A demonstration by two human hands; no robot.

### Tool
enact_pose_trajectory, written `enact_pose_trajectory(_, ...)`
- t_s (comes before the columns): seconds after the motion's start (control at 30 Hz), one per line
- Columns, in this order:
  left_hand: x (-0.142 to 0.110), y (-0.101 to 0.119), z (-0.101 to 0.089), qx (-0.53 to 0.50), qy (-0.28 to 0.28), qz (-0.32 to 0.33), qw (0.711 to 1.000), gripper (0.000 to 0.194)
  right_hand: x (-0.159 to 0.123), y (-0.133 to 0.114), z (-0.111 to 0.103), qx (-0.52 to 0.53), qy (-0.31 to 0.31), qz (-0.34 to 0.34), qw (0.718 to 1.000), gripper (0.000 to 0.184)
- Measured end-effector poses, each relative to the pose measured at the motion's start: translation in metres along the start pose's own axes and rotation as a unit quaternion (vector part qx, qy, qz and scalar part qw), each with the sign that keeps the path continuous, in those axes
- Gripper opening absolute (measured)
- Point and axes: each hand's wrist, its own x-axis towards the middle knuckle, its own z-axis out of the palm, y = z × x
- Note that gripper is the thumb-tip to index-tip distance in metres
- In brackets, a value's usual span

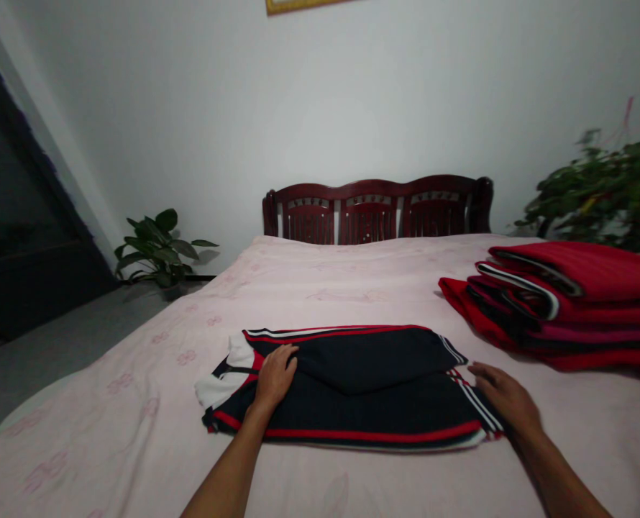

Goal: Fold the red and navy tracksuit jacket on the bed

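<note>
A folded dark navy jacket (374, 374) with red and white stripes lies flat in front of me, its white collar end to the left and its striped ribbed edges to the right. Resting on the jacket near the collar is my left hand (275, 375), palm down with the fingers stretched out. Beside the ribbed edges at the right end, my right hand (506, 399) is held with its fingers extended. Whether its fingertips touch the cloth, I cannot tell.
The jacket lies on a pink flowered bedsheet (190, 316). At the right is a stack of folded red and dark clothes (611, 302). Behind stands a dark red wooden bench back (374, 208). Potted plants stand at the left (161, 248) and right (611, 194).
</note>
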Motion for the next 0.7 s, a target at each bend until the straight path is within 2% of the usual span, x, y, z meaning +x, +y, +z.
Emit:
enact_pose_trajectory(0.23, 0.0, -0.002, 0.001, -0.004, 0.001, -0.003, 1.0, 0.034, 0.0, -0.001, 0.0, 0.009, 0.008, -0.002, 1.0, 0.047)
enact_pose_trajectory(0.53, -0.001, -0.001, -0.001, -0.038, 0.0, -0.006, 0.999, 0.033, -0.003, -0.005, 0.0, 0.012, 0.005, 0.008, 1.0, 0.05)
enact_pose_trajectory(0.7, -0.001, 0.002, -0.004, -0.076, -0.003, -0.017, 0.997, 0.034, 0.005, -0.018, -0.007, 0.001, -0.006, 0.075, 0.997, 0.046)
